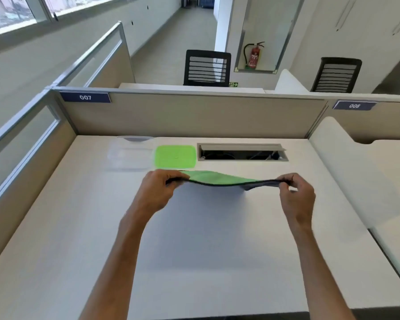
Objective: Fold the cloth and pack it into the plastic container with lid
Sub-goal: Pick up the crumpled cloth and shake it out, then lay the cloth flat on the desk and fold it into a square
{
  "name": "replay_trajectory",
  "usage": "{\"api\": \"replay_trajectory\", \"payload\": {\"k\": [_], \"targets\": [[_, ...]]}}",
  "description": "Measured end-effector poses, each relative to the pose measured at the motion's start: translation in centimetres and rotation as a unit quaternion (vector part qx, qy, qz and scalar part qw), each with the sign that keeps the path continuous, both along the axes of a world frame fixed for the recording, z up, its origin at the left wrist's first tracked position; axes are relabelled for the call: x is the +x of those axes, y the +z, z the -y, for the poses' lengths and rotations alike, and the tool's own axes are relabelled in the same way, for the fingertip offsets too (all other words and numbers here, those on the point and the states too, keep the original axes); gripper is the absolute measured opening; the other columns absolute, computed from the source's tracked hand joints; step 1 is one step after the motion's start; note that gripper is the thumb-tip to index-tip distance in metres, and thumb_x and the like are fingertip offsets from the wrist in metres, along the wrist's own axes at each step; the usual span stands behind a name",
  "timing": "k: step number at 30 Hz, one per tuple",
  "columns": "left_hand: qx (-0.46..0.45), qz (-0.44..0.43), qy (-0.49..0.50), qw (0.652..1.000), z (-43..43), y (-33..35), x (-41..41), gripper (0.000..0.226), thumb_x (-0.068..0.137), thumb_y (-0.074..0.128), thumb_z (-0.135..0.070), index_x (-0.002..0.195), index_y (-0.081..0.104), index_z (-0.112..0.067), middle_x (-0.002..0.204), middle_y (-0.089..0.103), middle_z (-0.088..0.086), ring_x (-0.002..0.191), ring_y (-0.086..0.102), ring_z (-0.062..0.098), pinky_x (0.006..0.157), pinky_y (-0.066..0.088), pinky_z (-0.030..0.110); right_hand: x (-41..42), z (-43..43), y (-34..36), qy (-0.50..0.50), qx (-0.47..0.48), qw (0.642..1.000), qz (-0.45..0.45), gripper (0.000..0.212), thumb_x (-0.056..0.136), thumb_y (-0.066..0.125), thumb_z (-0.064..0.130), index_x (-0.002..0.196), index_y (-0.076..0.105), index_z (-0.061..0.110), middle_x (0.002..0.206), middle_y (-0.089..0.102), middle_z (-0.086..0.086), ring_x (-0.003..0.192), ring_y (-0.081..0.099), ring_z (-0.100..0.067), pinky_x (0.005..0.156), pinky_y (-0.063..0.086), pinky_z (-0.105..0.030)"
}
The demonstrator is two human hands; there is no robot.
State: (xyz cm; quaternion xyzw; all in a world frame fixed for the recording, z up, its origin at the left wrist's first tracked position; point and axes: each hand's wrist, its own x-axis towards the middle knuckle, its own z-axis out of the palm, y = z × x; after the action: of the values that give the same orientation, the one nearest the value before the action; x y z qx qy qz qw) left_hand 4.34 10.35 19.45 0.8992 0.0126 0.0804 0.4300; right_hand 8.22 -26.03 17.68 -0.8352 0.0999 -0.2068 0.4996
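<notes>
The green cloth [217,177] with dark edging hangs stretched above the bench [194,239], held level between both hands and apart from the surface. The left hand [158,191] has its fingers [172,181] pinching the cloth's nine-o'clock end; the right hand [297,192] has its fingers [285,182] pinching the three-o'clock end.

At about eleven o'clock from the cloth stands the clear plastic container [129,157], open. Its green lid [175,156] lies just beside it, between it and the open cable hatch [241,152] at one o'clock.

The step in hand looks like an early fold. To do it well, keep the cloth taut so the edge stays straight, lay it flat on the bench, bring matching corners together, and press each crease. The folded packet should probably end up no wider than the container, so another fold or two seems needed.

Readable writing: the partition [194,116] carries number plates "007" [85,97] and "008" [353,105]. No brand marks can be made out.
</notes>
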Motion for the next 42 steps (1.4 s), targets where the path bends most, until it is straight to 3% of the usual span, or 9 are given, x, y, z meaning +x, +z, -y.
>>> {"api": "replay_trajectory", "payload": {"k": [2, 5, 10, 17, 22, 30, 33, 36, 42], "targets": [[0.042, -0.068, 0.019, 0.997, 1.6, -6.0, -2.8, 0.027, 0.102, 0.073, -0.012, 0.117, 0.087, -0.029, 0.097, 0.085, -0.021, 0.074, 0.072, -0.004, 0.078, 0.061, 0.024, -2.6, -0.1, -5.3, 0.0, 0.008, 0.998, -0.056, 0.023, 0.089, 0.062, 0.002, 0.087, 0.075, 0.02, 0.092, 0.079, 0.005, 0.095, 0.071, -0.019, 0.081, 0.051, -0.034], [0.119, -0.173, 0.023, 0.977, 4.2, -14.2, -7.7, 0.038, 0.109, 0.059, -0.012, 0.136, 0.078, -0.029, 0.138, 0.078, 0.002, 0.127, 0.072, 0.029, 0.104, 0.056, 0.04, -7.7, -0.4, -12.6, -0.007, -0.012, 0.99, -0.144, 0.023, 0.093, 0.066, 0.001, 0.091, 0.077, 0.021, 0.099, 0.079, 0.0, 0.105, 0.071, -0.028, 0.092, 0.057, -0.042], [0.135, -0.118, 0.036, 0.983, 6.0, -21.0, -15.1, 0.066, 0.104, 0.046, 0.011, 0.159, 0.056, -0.023, 0.168, 0.049, -0.012, 0.162, 0.039, 0.008, 0.135, 0.027, 0.03, -14.5, 0.1, -18.8, 0.023, -0.175, 0.963, -0.205, 0.018, 0.092, 0.073, -0.003, 0.093, 0.079, 0.014, 0.096, 0.078, -0.004, 0.1, 0.072, -0.028, 0.084, 0.056, -0.039], [0.179, -0.074, 0.024, 0.981, 5.3, -23.8, -20.1, 0.073, 0.091, 0.062, 0.018, 0.152, 0.062, -0.022, 0.16, 0.055, -0.012, 0.154, 0.051, 0.012, 0.135, 0.025, 0.027, -17.9, 1.9, -19.6, 0.091, -0.294, 0.925, -0.221, 0.023, 0.087, 0.072, -0.005, 0.088, 0.07, 0.018, 0.094, 0.064, 0.007, 0.095, 0.055, -0.014, 0.094, 0.046, -0.039], [0.184, -0.073, -0.017, 0.98, 6.1, -24.4, -20.8, 0.081, 0.07, 0.089, 0.014, 0.144, 0.071, -0.012, 0.152, 0.067, 0.004, 0.139, 0.068, 0.023, 0.133, 0.006, 0.027, -19.1, 1.2, -19.9, 0.169, -0.361, 0.89, -0.223, 0.036, 0.085, 0.072, 0.003, 0.116, 0.072, 0.021, 0.126, 0.064, 0.007, 0.126, 0.057, -0.015, 0.119, 0.042, -0.041], [0.245, -0.004, -0.068, 0.967, 5.4, -24.2, -20.6, 0.075, 0.087, 0.074, 0.009, 0.157, 0.058, -0.012, 0.164, 0.054, 0.005, 0.151, 0.055, 0.02, 0.133, 0.008, 0.029, -20.0, -1.9, -20.2, 0.17, -0.367, 0.891, -0.205, 0.037, 0.084, 0.077, -0.002, 0.113, 0.078, 0.019, 0.127, 0.07, 0.004, 0.124, 0.065, -0.018, 0.115, 0.048, -0.041], [0.266, 0.022, -0.091, 0.96, 3.9, -24.3, -19.5, 0.064, 0.087, 0.062, 0.006, 0.149, 0.067, -0.01, 0.156, 0.065, 0.004, 0.144, 0.063, 0.02, 0.131, 0.027, 0.03, -19.5, -1.7, -20.0, 0.131, -0.371, 0.897, -0.203, 0.035, 0.08, 0.077, -0.007, 0.106, 0.079, 0.017, 0.117, 0.074, 0.003, 0.114, 0.069, -0.021, 0.108, 0.05, -0.044], [0.263, 0.015, -0.099, 0.96, 2.8, -23.7, -18.1, 0.067, 0.08, 0.078, 0.014, 0.142, 0.073, -0.01, 0.141, 0.076, 0.007, 0.132, 0.074, 0.024, 0.113, 0.06, 0.04, -18.2, -1.7, -19.3, 0.098, -0.366, 0.904, -0.199, 0.027, 0.081, 0.079, -0.005, 0.098, 0.081, 0.016, 0.103, 0.078, 0.003, 0.103, 0.071, -0.024, 0.099, 0.048, -0.046], [0.27, 0.09, 0.002, 0.959, 1.9, -21.8, -11.3, 0.03, 0.104, 0.059, -0.025, 0.12, 0.081, -0.013, 0.112, 0.084, 0.005, 0.108, 0.079, 0.028, 0.1, 0.055, 0.039, -11.2, -1.8, -16.8, 0.059, -0.341, 0.929, -0.131, 0.025, 0.086, 0.072, -0.004, 0.105, 0.08, 0.011, 0.1, 0.078, -0.002, 0.099, 0.068, -0.027, 0.095, 0.046, -0.046]]}}
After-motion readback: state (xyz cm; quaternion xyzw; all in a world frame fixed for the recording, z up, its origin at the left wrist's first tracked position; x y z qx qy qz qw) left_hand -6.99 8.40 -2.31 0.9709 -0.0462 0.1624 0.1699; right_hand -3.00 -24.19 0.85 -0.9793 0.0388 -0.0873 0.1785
